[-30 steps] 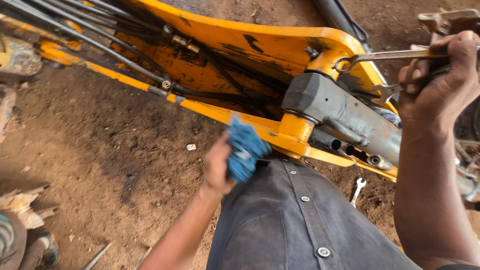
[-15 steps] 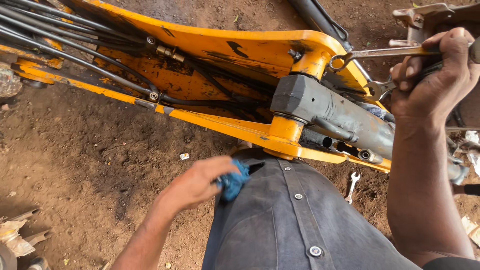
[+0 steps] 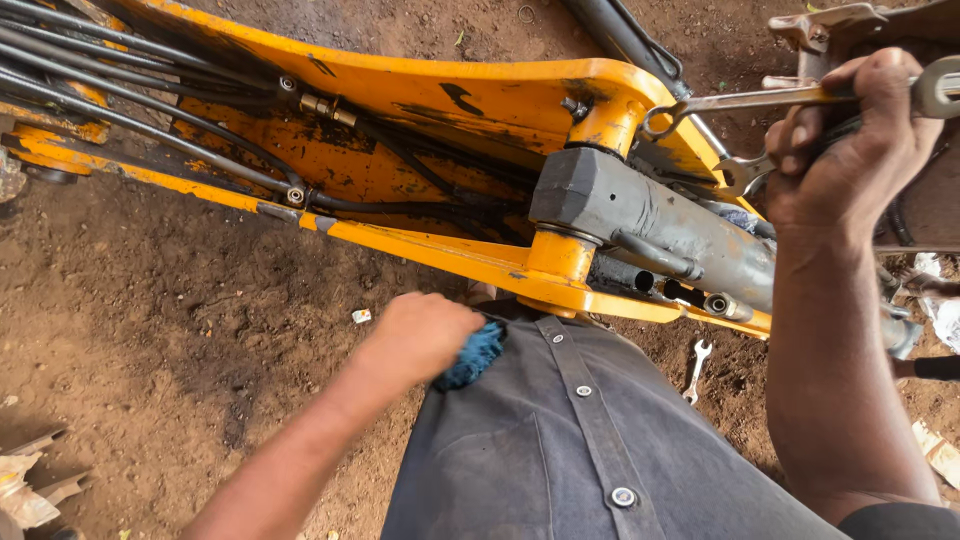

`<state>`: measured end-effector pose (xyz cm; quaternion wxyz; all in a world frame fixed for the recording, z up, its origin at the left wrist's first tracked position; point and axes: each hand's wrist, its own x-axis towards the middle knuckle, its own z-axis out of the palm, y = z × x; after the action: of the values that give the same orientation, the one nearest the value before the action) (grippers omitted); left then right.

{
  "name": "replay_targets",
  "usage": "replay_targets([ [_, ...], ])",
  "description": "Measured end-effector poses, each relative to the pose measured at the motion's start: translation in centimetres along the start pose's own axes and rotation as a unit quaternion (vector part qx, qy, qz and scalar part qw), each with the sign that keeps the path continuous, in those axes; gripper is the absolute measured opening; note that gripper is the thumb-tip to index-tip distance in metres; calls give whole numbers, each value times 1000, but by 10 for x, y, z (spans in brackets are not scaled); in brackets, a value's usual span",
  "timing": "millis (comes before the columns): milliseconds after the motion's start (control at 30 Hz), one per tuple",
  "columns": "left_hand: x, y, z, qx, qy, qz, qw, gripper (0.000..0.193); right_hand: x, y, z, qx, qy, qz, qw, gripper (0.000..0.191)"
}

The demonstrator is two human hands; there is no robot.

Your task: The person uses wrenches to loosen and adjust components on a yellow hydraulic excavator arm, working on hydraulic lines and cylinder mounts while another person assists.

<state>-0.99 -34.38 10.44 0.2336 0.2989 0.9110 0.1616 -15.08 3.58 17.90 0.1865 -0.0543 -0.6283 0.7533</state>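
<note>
My left hand [image 3: 420,338] is closed around a blue cloth [image 3: 472,354] and presses it against my dark grey buttoned shirt [image 3: 560,440]. My right hand [image 3: 850,150] is up at the right, gripping metal wrenches [image 3: 745,100]; one ring end points at the yellow pivot, and a second open-ended jaw [image 3: 738,175] hangs just below it. Beneath them lies the yellow machine arm [image 3: 420,100] with a grey hydraulic cylinder [image 3: 650,220] pinned between yellow lugs. Black hoses [image 3: 150,110] run along the arm to the left.
A small wrench [image 3: 696,368] lies on the brown dirt ground [image 3: 150,320] under the cylinder. Scrap bits [image 3: 30,480] sit at the lower left, pale rags [image 3: 940,310] at the right edge, and rusty metal parts [image 3: 850,20] at the top right.
My left hand has come down from the yellow arm's edge with the blue cloth and now rests against my shirt. My right hand stays up on the wrenches.
</note>
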Motion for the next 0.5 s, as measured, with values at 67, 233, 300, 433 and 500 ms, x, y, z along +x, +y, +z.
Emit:
replay_targets([
  [67,12,13,5,104,78,23,991,9,1,0,3,27,12,5,1000,21],
  [233,22,30,1,117,171,23,978,14,0,1,9,-22,-24,-1,999,21],
  [300,19,18,-7,-51,107,22,993,21,1,2,13,-70,-51,-10,996,18],
  [433,15,12,-6,-73,-32,-58,995,27,8,19,38,-77,-105,-17,991,15],
  [500,26,24,1,15,-40,-94,995,14,10,28,53,-102,-150,-15,983,20],
])
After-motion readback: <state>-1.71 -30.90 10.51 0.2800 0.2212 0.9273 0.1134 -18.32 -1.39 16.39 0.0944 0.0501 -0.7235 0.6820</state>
